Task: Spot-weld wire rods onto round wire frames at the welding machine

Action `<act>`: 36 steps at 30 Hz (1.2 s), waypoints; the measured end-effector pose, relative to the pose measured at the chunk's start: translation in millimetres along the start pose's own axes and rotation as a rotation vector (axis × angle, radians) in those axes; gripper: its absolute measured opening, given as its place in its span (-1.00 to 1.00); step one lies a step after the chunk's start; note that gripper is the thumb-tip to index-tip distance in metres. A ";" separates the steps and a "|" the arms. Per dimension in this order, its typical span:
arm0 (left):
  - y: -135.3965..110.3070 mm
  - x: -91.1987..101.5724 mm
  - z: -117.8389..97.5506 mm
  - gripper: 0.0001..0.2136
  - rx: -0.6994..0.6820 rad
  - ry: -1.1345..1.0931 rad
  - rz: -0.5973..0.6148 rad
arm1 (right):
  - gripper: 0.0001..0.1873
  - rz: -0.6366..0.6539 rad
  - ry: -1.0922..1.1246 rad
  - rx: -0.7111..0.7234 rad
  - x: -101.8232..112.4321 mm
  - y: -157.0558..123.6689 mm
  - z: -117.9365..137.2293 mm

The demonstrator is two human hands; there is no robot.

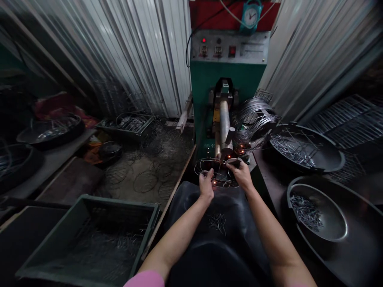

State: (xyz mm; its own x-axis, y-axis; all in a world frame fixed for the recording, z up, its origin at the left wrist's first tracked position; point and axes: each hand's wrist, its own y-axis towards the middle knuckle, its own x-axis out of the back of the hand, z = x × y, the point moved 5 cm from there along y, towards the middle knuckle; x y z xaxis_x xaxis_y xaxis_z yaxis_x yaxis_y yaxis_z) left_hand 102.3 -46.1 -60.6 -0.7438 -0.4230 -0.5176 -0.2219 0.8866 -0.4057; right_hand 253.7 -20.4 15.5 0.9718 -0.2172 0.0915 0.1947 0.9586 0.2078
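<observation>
Your left grip (206, 184) is closed, thumb against curled fingers, on the near left side of a round wire ring (209, 159). The ring sits between your two grips, reaching forward past the left one, just under the dark lower end of the metal arm (225, 119) on the green machine (200, 89). Your right grip (241, 172) is pinched nearly to nothing at the ring's right side, thumb and fingers on a small dark piece (234, 162); whether those fingers also touch the ring, you cannot tell from here. Orange sparks (241, 151) glow just beyond your right grip, and another shows low by the ring, beside your left.

Nearer you than the ring, short wire pieces (218, 222) lie in a loose pile on the dark cloth (187, 203) across your lap, between your forearms. To your right, a bowl (333, 221) holds more short pieces; to your left stands a green crate (116, 201).
</observation>
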 end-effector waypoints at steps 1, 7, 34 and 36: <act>-1.9 0.3 1.3 -0.57 -0.035 0.006 0.007 | -0.75 -0.022 0.042 -0.030 6.2 -0.7 -5.8; -12.5 -10.9 15.5 -0.18 -0.133 0.130 -0.063 | -0.72 -0.177 0.269 -0.092 31.0 -12.0 -34.6; -7.6 -5.8 16.9 -0.53 0.149 -0.045 -0.021 | -0.64 -0.521 0.248 -0.023 68.5 -49.8 -43.5; -7.8 -1.1 18.1 -0.57 0.181 -0.047 0.000 | -0.64 -0.523 0.292 -0.006 63.6 -49.2 -40.3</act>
State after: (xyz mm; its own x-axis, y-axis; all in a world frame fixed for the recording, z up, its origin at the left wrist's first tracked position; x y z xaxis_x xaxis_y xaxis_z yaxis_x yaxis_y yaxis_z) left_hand 116.3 -55.9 -70.6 -0.7127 -0.4352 -0.5501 -0.1017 0.8401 -0.5329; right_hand 311.3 -73.9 -28.2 0.7430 -0.6018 -0.2930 0.6571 0.7392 0.1479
